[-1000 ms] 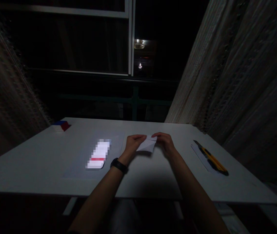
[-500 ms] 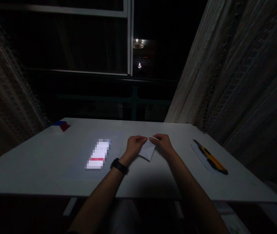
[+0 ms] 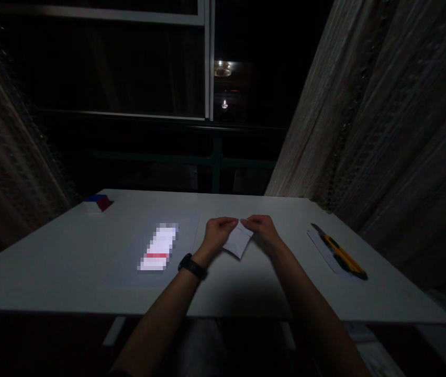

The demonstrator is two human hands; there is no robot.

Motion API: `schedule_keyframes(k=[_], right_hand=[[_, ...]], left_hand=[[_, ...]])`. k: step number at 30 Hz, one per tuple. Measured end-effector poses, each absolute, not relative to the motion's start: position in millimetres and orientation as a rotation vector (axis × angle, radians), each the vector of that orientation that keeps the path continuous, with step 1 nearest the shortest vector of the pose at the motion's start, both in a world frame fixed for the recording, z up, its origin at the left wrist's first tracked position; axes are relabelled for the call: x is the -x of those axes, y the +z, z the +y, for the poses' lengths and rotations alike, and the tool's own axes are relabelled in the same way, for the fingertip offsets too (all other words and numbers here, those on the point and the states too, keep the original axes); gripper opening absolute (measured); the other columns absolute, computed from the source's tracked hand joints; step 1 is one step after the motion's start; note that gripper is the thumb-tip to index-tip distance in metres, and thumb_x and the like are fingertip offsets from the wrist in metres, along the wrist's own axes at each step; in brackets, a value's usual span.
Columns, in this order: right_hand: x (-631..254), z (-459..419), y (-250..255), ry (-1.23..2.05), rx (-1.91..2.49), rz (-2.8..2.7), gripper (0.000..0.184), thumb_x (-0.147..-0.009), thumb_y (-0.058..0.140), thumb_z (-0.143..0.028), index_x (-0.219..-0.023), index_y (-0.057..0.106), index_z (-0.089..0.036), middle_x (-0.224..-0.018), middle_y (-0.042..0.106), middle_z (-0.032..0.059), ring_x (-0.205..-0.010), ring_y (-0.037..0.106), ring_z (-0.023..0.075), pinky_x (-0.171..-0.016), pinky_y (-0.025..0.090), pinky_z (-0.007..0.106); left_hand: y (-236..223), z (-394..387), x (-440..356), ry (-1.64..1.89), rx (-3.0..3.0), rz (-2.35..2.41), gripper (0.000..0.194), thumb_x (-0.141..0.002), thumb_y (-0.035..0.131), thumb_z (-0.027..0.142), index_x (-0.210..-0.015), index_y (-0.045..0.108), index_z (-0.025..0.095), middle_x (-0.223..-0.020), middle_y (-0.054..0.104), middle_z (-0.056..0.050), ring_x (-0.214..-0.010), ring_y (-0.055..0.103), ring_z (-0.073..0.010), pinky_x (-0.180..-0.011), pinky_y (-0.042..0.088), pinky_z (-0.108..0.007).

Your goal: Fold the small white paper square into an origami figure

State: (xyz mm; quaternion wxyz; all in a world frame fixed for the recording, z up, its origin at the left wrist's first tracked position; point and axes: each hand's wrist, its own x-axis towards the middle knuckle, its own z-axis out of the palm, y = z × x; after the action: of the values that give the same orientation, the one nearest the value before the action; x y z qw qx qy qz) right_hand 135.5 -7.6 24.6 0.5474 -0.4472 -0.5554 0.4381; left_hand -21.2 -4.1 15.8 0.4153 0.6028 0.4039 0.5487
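A small folded piece of white paper is held up between my hands over the table's middle. My left hand pinches its upper left edge between thumb and fingers. At the paper's top right, my right hand grips it in the same way, the thumbs close together. A crease line shows near the top of the paper, and one corner points down toward me. The fingertips behind the paper are hidden. A dark watch is on my left wrist.
On the white table, a lit phone, its screen blurred out, lies on a pale sheet at left. A yellow and black utility knife rests on white paper at right. A blue, red and white block sits at the far left corner.
My right hand has shifted slightly, and the paper's top now shows a crease line where a rounded flap edge was seen. My left hand has barely moved.
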Motion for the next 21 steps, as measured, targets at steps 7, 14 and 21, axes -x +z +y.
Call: schedule_keyframes(k=[7, 14, 21], right_hand=[[-133.2, -7.2, 23.0, 1.069, 1.040, -1.349, 0.026, -0.052, 0.074, -0.039, -0.056, 0.066, -0.015, -0.051, 0.059, 0.0008, -0.051, 0.050, 0.0131, -0.052, 0.037, 0.027], [-129.4, -4.6, 20.0, 0.932, 1.096, -1.361, 0.030, -0.050, 0.073, -0.043, -0.049, 0.063, -0.015, -0.048, 0.057, 0.0009, -0.049, 0.049, 0.0132, -0.049, 0.036, 0.027], [-130.8, -4.3, 19.7, 0.913, 1.096, -1.399, 0.029, -0.054, 0.072, -0.044, -0.055, 0.065, -0.015, -0.051, 0.060, 0.0021, -0.051, 0.051, 0.0144, -0.050, 0.038, 0.027]], left_hand=[[18.0, -10.5, 21.6, 1.393, -1.704, 1.049, 0.015, -0.070, 0.063, 0.028, -0.076, 0.072, 0.018, -0.076, 0.070, -0.007, -0.073, 0.063, -0.0199, -0.069, 0.046, -0.029], [15.9, -10.0, 21.3, 1.376, -1.732, 1.083, 0.014, -0.069, 0.063, 0.028, -0.074, 0.072, 0.020, -0.075, 0.071, -0.005, -0.073, 0.063, -0.0202, -0.069, 0.044, -0.029], [16.5, -9.9, 22.3, 1.397, -1.741, 1.084, 0.016, -0.071, 0.062, 0.030, -0.078, 0.073, 0.021, -0.079, 0.071, -0.006, -0.076, 0.063, -0.0210, -0.072, 0.044, -0.029]])
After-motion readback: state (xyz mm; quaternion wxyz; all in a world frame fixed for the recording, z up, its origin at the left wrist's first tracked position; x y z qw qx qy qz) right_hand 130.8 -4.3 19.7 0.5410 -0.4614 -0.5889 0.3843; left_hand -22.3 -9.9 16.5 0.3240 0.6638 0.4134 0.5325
